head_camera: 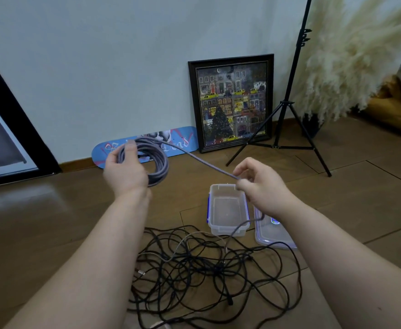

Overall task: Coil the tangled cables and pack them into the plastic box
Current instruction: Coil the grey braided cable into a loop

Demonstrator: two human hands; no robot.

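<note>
Gripping with my left hand (123, 169), I hold a grey braided cable (156, 162) wound into a round coil, thumb pressed over the loops at the left of centre in the frame. One strand runs from the top of the coil down and to the right, taut, into my right hand (261, 188), where my thumb and fingers pinch it shut. Below that grip the same cable curves down past the near right corner of the plastic box (228, 210) and toward the floor.

That box stands open on the wooden floor (52, 222) just below my right hand, clear-walled with blue latches, and nothing lies in it. Its lid (273, 236) lies flat on the floor just to the right of the box, partly hidden under my right wrist.

Lower in the frame, between my forearms, a tangle of black cables (206, 269) sprawls over the floor, with a thin white cable (171, 255) threaded through it. The tangle reaches up to the near edge of the box.

Against the wall at the back lean a blue skateboard deck (185, 141) and a framed picture (232, 103), with a black tripod stand (287, 103) to the right.
</note>
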